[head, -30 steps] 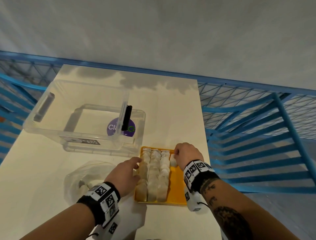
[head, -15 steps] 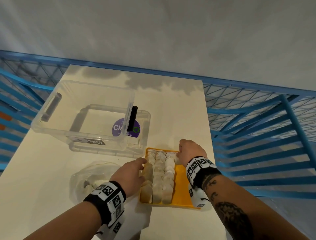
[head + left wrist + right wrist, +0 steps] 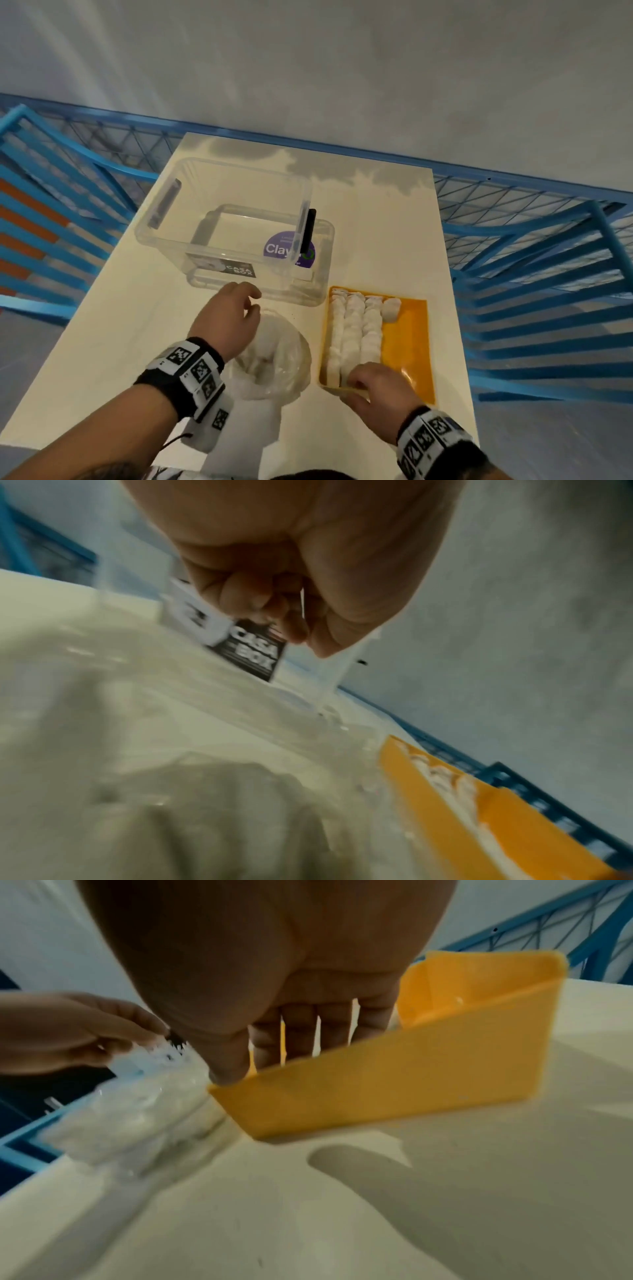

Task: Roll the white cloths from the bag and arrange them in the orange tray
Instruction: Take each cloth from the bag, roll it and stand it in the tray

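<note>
We see the orange tray (image 3: 412, 342) on the counter (image 3: 130, 342), three rows of rolled white cloths (image 3: 354, 329) along its left side and one roll at the far end of a fourth row. Our right hand (image 3: 373, 387) rests on its near edge. Our left hand (image 3: 227, 317) hovers over the clear bag (image 3: 277, 363), fingers loosely curled. A clear box (image 3: 233, 233) stands farther off.

tray (image 3: 409, 346): orange, right, near | rolls (image 3: 354, 329): white, three rows inside, left | bag (image 3: 274, 363): clear, crumpled, left of tray

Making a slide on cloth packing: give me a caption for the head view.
Left hand reaches over the plastic bag; right hand holds the orange tray of rolled cloths.
</note>
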